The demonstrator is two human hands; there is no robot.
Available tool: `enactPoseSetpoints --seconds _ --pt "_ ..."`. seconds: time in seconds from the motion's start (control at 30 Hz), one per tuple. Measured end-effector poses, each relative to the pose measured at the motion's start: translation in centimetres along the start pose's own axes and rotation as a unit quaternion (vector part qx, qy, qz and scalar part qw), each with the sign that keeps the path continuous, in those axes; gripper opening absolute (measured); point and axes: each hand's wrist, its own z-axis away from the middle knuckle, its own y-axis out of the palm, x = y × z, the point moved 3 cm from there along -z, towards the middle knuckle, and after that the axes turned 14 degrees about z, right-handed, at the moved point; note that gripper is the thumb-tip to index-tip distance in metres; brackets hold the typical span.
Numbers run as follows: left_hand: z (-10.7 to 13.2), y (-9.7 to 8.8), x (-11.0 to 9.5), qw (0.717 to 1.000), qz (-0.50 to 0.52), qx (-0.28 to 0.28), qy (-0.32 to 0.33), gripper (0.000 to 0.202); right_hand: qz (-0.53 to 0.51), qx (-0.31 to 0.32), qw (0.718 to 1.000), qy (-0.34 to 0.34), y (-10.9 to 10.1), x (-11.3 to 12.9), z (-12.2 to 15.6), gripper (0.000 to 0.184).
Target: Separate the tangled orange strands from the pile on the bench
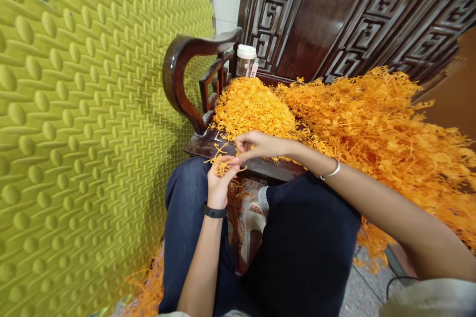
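Just before the front edge of a dark wooden settee (271, 169), the left hand (220, 178) pinches an orange sprig (222, 165). The right hand (256, 145), fingers curled, meets it; its grip is unclear. Orange heaps (256, 109) lie on the settee.

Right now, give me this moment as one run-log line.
left hand: holding strands | right hand: fingers against left hand | small pile: on seat | large pile: to its right | cup: behind small pile

Glossy wooden bench (308, 42), matt plastic-looking strands (394, 124), bumpy foam-like mat (92, 109)
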Motion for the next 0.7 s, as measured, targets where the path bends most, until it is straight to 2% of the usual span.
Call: enactPoseSetpoints --seconds 0.2,0.37,0.53,0.63,0.7 --pt "0.1 0.2 -0.1 1.0 -0.01 0.019 -0.002 0.029 0.018 -0.02 1.0 0.001 0.0 -0.1 -0.1 0.023" --pt "0.2 0.5 0.2 0.997 -0.052 0.038 -0.038 0.018 0.072 -0.007 0.997 -0.003 -0.1 -0.6 -0.2 0.013" --pt "0.3 0.7 0.2 0.994 -0.068 0.05 -0.074 0.022 0.077 -0.03 0.996 -0.029 -0.2 -1.0 -0.4 0.011" --pt "0.4 1.0 0.1 0.992 -0.071 0.068 -0.081 0.024 0.076 -0.053 0.996 -0.019 -0.5 -1.1 -0.5 0.013" --pt "0.4 1.1 0.0 0.994 -0.057 0.061 -0.072 0.023 0.066 -0.064 0.996 0.005 -0.7 -1.1 -0.5 0.013"
